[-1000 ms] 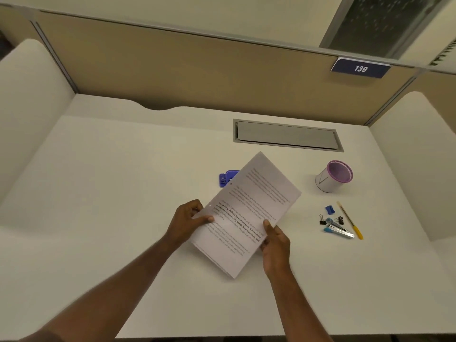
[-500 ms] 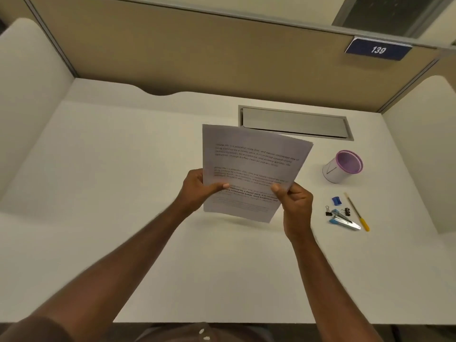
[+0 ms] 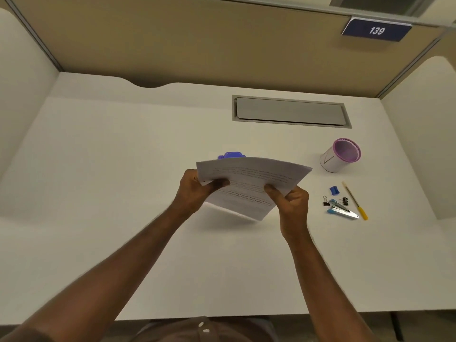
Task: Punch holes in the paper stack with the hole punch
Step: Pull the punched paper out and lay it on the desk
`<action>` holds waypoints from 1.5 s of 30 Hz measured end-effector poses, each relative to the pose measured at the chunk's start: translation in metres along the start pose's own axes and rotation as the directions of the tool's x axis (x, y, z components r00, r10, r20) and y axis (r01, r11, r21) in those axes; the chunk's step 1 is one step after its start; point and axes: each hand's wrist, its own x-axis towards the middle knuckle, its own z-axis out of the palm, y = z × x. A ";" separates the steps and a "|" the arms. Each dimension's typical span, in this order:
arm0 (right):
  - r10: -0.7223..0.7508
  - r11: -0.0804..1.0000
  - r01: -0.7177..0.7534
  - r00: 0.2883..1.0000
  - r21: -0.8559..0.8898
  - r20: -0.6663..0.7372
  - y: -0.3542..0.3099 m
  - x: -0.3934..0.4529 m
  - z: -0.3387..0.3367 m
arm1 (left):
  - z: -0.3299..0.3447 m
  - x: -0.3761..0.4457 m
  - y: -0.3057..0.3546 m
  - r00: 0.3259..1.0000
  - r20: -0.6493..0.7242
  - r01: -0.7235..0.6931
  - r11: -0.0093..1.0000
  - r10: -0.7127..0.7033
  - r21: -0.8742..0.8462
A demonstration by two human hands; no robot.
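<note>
Head view, paper stack: the paper stack (image 3: 249, 186) is held off the counter (image 3: 123, 169), tilted nearly flat, its far edge bowed and pointing away from the person.
Head view, left hand: the left hand (image 3: 197, 191) is closed on the stack's left edge, thumb on top, fingers (image 3: 187, 176) curled under.
Head view, right hand: the right hand (image 3: 290, 201) is closed on the near right corner in the same pinch.
Head view, reason for hold: judged — a grip at both sides keeps the sheets squared and the far edge free, ready to slide into a punch slot.
Head view, hole punch: the blue hole punch (image 3: 231, 155) sits on the counter just beyond the stack's far edge; only its top shows, the rest is hidden behind the paper.
Head view, step: judged — lining up the edge with the punch; whether holes are already in the sheets cannot be told.
Head view, surroundings: to the right and well apart lie a purple-rimmed cup (image 3: 341, 155), a blue pencil sharpener (image 3: 334, 190), two binder clips (image 3: 326, 201), a stapler (image 3: 341, 210) and a yellow pencil (image 3: 355, 201).
Head view, obstruction: nothing lies between paper and punch — the paper itself blocks sight of the slot, so alignment would go partly by feel.
</note>
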 end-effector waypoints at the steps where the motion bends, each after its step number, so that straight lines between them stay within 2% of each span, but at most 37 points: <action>1: -0.002 1.000 0.002 1.000 -0.002 0.000 0.002 -0.001 -0.001 | 0.000 -0.001 0.000 1.000 0.005 -0.005 1.000 0.005 -0.003; 7: 0.071 0.996 -0.072 0.997 -0.044 -0.027 0.020 -0.011 0.008 | 0.003 -0.009 -0.010 0.999 -0.008 0.033 0.999 -0.033 -0.025; 14: -0.044 0.997 0.043 0.999 -0.063 -0.020 0.008 -0.007 0.007 | 0.006 -0.010 -0.005 0.996 -0.090 -0.004 0.999 0.000 -0.038; 19: 0.048 0.996 -0.051 0.998 -0.076 -0.049 0.028 -0.012 0.013 | 0.011 -0.014 -0.020 0.994 -0.079 0.078 0.996 -0.081 -0.040; 23: 0.002 0.999 -0.005 0.998 -0.051 -0.067 0.030 -0.011 0.008 | 0.010 -0.012 -0.017 0.994 -0.093 0.060 0.998 -0.063 -0.036; 28: 0.092 0.991 -0.097 0.994 -0.094 -0.054 0.036 -0.014 0.010 | 0.014 -0.010 -0.021 0.990 -0.101 0.092 0.995 -0.095 -0.028; 33: 0.064 0.995 -0.066 0.997 -0.078 -0.037 0.037 -0.015 0.004 | 0.016 -0.006 -0.023 0.986 -0.144 0.075 0.997 -0.079 -0.034; 45: 0.101 0.988 -0.105 0.994 -0.115 -0.042 0.048 -0.013 0.006 | 0.015 -0.004 -0.035 0.987 -0.105 0.118 0.993 -0.120 -0.025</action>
